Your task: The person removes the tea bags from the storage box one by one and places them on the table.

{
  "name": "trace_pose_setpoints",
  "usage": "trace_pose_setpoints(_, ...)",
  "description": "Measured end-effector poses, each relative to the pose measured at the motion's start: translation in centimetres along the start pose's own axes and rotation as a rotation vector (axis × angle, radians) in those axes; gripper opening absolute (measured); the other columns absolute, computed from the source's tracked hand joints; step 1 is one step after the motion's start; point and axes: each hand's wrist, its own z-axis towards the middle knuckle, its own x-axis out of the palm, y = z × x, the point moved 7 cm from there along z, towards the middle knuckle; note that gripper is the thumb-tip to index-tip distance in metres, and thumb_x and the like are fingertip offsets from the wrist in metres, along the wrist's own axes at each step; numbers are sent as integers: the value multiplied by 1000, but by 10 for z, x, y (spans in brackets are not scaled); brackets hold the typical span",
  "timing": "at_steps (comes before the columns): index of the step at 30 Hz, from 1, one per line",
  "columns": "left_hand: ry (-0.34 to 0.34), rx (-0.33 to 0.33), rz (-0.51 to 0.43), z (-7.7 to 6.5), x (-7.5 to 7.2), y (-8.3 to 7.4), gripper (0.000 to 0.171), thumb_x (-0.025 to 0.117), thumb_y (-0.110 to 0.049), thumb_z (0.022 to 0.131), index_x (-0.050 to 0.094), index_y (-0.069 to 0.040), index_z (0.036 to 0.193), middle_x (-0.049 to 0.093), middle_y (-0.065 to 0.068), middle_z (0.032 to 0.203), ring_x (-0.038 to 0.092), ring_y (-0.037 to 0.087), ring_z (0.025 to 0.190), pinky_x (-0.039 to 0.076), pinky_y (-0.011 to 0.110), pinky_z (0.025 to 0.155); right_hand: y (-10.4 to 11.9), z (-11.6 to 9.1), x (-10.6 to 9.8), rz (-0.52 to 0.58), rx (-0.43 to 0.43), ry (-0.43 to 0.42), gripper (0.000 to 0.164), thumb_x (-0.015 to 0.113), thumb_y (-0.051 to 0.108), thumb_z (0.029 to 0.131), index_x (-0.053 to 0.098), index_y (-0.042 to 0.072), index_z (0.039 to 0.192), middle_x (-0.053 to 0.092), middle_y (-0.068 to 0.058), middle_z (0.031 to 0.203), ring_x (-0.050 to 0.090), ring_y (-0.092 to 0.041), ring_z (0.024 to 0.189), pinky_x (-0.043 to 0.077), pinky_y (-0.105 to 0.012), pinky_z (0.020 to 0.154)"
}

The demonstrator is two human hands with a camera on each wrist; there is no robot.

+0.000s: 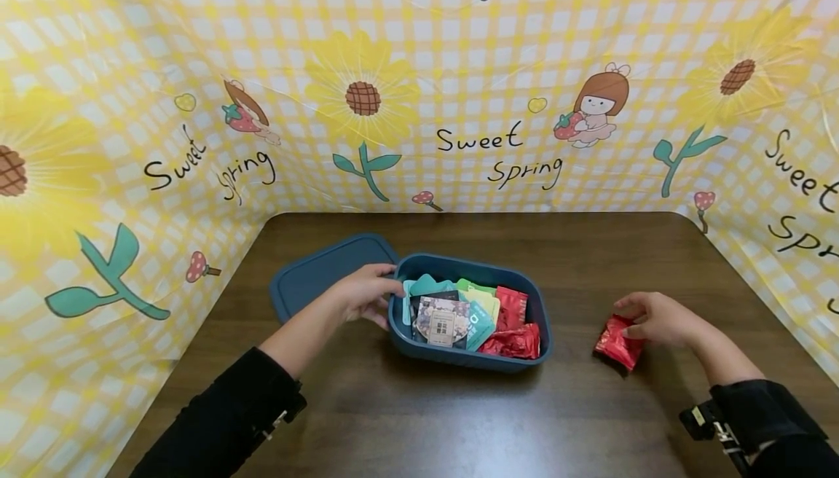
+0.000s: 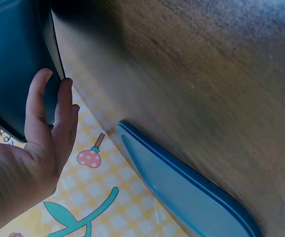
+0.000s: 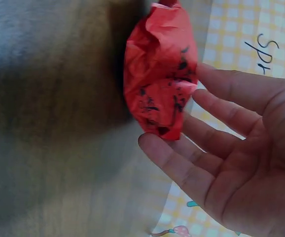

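A dark blue plastic box (image 1: 469, 363) stands on the table with its top uncovered. Inside it lie teal, green and yellow packets, a floral-printed packet (image 1: 442, 321) and several red packets (image 1: 513, 307). My left hand (image 1: 368, 294) holds the box's left end, and the left wrist view shows fingers (image 2: 36, 106) against its outer wall. Off to the right, my right hand (image 1: 658, 321) holds a crinkled red packet (image 1: 619, 343) between thumb and fingers, low over the table. Black print shows on this packet in the right wrist view, where the hand (image 3: 241, 163) reaches round its edges.
The box's blue lid (image 1: 328, 270) lies flat on the brown wooden table (image 1: 459, 420), behind my left forearm. A yellow checked cloth (image 1: 419, 41) with flowers and lettering rises behind the table and along both sides.
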Motion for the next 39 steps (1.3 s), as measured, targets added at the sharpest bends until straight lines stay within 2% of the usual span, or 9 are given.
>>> trace_pose_setpoints(4,0,1,8,1,0,0,79,61,-13,99,20,-8,167,43,28,155,70,34,108,67,36,65,0,1,1,-23,14,-16,47,69,-3,92,50,-23,130,63,-43,122,72,-33,96,65,-43,68)
trace_pose_setpoints(10,0,5,12,2,-1,-2,79,61,-13,99,20,-8,167,44,28,155,70,34,107,67,35,65,20,5,-6,-186,-62,-109,46,75,-1,86,58,-21,123,67,-37,117,67,-49,107,61,-56,85)
trace_pose_setpoints(15,4,6,21,2,-1,-5,79,61,-13,100,19,-7,167,43,28,156,70,35,109,67,36,66,62,10,-9,-242,-123,-243,46,77,6,87,62,-13,126,66,-35,123,64,-52,110,58,-62,88)
trace_pose_setpoints(19,6,5,20,1,1,-8,77,60,-13,101,21,-7,167,44,27,155,70,35,109,67,36,67,106,14,-1,-239,-227,-284,42,77,9,90,65,-7,127,67,-30,126,66,-49,111,58,-62,91)
trace_pose_setpoints(22,4,10,21,0,2,-9,78,60,-13,100,19,-7,167,45,28,154,70,34,107,67,35,65,136,17,12,-228,-328,-263,40,78,8,91,67,-4,126,69,-25,125,66,-44,112,58,-59,93)
trace_pose_setpoints(24,2,16,22,0,2,-10,79,60,-12,100,19,-7,167,46,28,152,70,32,104,67,35,63,151,21,23,-229,-394,-234,38,79,9,90,68,-3,125,70,-22,123,68,-40,109,61,-52,89)
trace_pose_setpoints(28,-1,19,29,-1,3,-10,81,59,-12,99,17,-6,167,46,28,153,69,30,100,66,34,61,168,29,51,-248,-469,-111,40,82,13,88,70,-2,123,70,-19,120,67,-31,100,61,-38,81)
trace_pose_setpoints(34,-8,21,39,1,3,-7,81,59,-12,98,17,-5,167,47,28,151,69,28,97,66,36,62,165,41,87,-282,-441,105,35,84,18,87,71,3,117,71,-9,113,60,-19,96,59,-32,85)
trace_pose_setpoints(39,-8,31,46,3,4,-6,81,59,-11,97,18,-4,167,50,29,147,70,28,96,66,36,62,162,45,99,-282,-437,150,24,84,14,86,70,8,104,67,1,93,54,-13,85,51,-24,75)
